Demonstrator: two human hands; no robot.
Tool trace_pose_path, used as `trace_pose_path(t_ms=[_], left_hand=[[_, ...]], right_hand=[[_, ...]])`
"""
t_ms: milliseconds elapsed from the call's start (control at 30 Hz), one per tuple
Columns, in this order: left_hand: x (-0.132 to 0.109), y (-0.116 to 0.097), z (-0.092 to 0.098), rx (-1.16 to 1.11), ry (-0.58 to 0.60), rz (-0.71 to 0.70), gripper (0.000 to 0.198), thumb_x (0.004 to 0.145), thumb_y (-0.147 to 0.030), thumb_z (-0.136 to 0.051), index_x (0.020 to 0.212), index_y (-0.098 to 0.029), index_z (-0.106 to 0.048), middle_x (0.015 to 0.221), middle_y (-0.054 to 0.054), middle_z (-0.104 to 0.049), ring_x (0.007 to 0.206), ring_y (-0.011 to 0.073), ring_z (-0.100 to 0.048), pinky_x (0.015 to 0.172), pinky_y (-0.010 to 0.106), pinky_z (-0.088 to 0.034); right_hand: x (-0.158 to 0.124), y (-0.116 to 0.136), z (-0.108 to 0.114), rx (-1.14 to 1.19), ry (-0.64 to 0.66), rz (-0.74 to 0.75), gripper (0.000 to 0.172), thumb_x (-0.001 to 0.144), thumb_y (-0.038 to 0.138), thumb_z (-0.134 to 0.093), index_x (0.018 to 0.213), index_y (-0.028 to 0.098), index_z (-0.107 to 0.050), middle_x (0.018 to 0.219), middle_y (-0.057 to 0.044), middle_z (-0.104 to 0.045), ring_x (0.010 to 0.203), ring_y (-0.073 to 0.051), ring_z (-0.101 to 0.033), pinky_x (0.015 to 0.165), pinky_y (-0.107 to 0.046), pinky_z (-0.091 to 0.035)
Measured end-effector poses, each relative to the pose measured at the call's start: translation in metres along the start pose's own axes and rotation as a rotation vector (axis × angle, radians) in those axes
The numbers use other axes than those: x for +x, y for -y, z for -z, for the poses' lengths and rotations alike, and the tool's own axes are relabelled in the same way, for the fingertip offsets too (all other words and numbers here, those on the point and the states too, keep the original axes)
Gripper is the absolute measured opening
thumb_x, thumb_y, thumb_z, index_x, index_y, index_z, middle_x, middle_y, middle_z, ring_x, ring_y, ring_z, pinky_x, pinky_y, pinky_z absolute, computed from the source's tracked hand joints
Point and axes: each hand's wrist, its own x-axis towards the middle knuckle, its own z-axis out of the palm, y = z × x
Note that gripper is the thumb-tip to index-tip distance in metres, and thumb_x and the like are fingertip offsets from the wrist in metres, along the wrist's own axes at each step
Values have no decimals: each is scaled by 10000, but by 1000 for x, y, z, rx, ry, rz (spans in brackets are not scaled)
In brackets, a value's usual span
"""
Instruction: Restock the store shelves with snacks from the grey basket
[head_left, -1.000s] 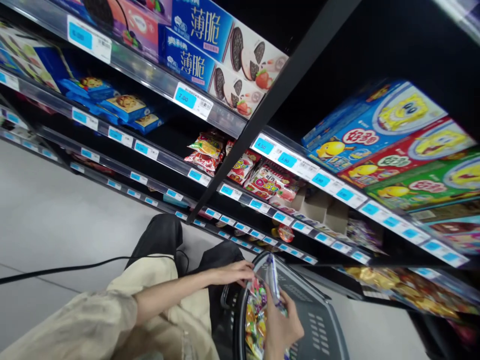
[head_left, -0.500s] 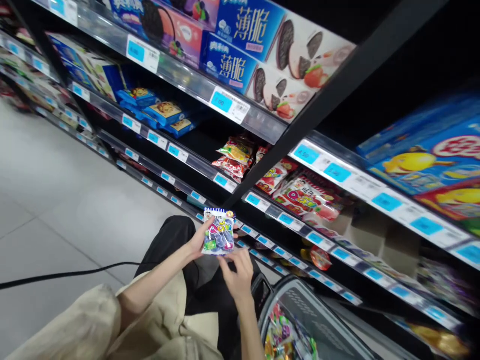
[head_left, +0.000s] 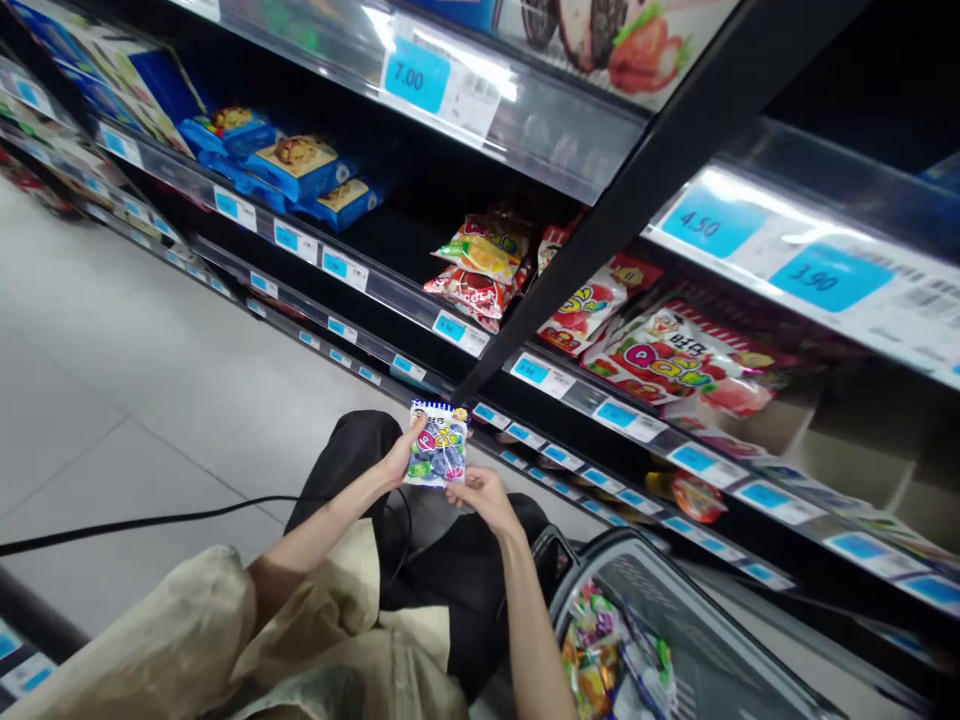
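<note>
A small bag of blueberry gummy candy, white with a blue striped top edge, is held upright over my lap. My left hand grips its left side, the thumb across the front. At the lower right corner, the fingers of my right hand pinch the bag's edge. On the shelf ahead lie red strawberry gummy bags and, left of a black post, a yellow-orange bag on top of a red cola one.
A grey shopping basket holding several colourful packs stands on the floor to my right. Blue cookie packs sit further left on the shelf. A black post divides the shelving. A black cable runs from the left toward my legs.
My view has moved closer to the shelves. The right hand has shifted from beneath the bag's bottom edge to its lower right corner. The left hand keeps its hold.
</note>
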Motion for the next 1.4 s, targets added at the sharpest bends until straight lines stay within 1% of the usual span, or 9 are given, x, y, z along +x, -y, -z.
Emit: trace_pose_path(t_ms=[167, 333, 500, 600, 733, 933, 1133, 1233, 1400], left_hand=[[-5, 14, 15, 151, -145, -52, 661, 734, -561, -882, 1174, -102, -703, 1159, 176, -784, 1069, 339, -755, 1041, 488, -554], [-21, 22, 22, 396, -93, -195, 781, 613, -258, -988, 1290, -153, -614, 1209, 130, -774, 1088, 278, -751, 1050, 433, -541], [-30, 23, 18, 384, -122, -237, 752, 622, -292, -976, 1259, -149, -603, 1033, 79, -797, 905, 232, -774, 844, 351, -620], [-32, 22, 17, 386, -120, -214, 662, 641, -334, -965, 1179, -131, -636, 969, 62, -792, 822, 197, -759, 785, 321, -627], [-32, 21, 19, 454, -123, -232, 549, 679, -367, -938, 1091, -127, -666, 921, 51, -786, 781, 179, -744, 773, 313, -625], [-34, 19, 23, 578, -138, -280, 491, 730, -341, -892, 1123, -129, -690, 958, 63, -796, 802, 178, -742, 794, 298, -603], [-40, 13, 21, 606, 7, -274, 500, 831, -430, -818, 1223, -146, -693, 1085, 86, -789, 919, 216, -753, 896, 355, -606], [-43, 10, 20, 586, 58, -280, 528, 859, -475, -790, 1267, -157, -686, 1154, 96, -776, 974, 234, -751, 934, 386, -605], [-40, 11, 21, 587, 54, -292, 537, 871, -474, -782, 1292, -154, -688, 1176, 106, -773, 991, 239, -749, 940, 378, -600]], right_hand=[[8, -2, 7, -41, -108, 52, 384, 680, 528, -904, 678, 181, -740, 693, -55, -761, 589, -155, -654, 588, -266, -506], [10, -3, 9, -42, -200, 94, 417, 689, 559, -891, 625, 194, -700, 698, -69, -765, 610, -177, -666, 602, -281, -511], [5, -5, 4, -42, -189, 103, 400, 692, 556, -893, 666, 189, -738, 702, -64, -767, 628, -183, -675, 616, -279, -512], [1, -7, 3, -37, -196, 96, 389, 725, 559, -874, 703, 187, -765, 709, -64, -770, 621, -178, -668, 614, -274, -513], [-1, -7, 4, -36, -191, 85, 374, 774, 565, -836, 731, 196, -795, 695, -62, -762, 646, -191, -672, 651, -291, -536], [0, -4, -1, -97, -220, 172, 420, 832, 599, -761, 752, 190, -816, 726, -66, -726, 648, -184, -629, 614, -293, -529], [0, -1, -3, -129, -291, 307, 371, 799, 497, -817, 606, 185, -766, 792, -61, -669, 744, -174, -605, 584, -247, -462], [-1, 1, -2, -118, -280, 313, 313, 799, 475, -823, 661, 195, -801, 802, -61, -692, 752, -179, -621, 608, -255, -473], [-3, 1, -1, -78, -259, 347, 277, 829, 478, -799, 742, 218, -840, 835, -77, -752, 827, -225, -685, 695, -302, -531]])
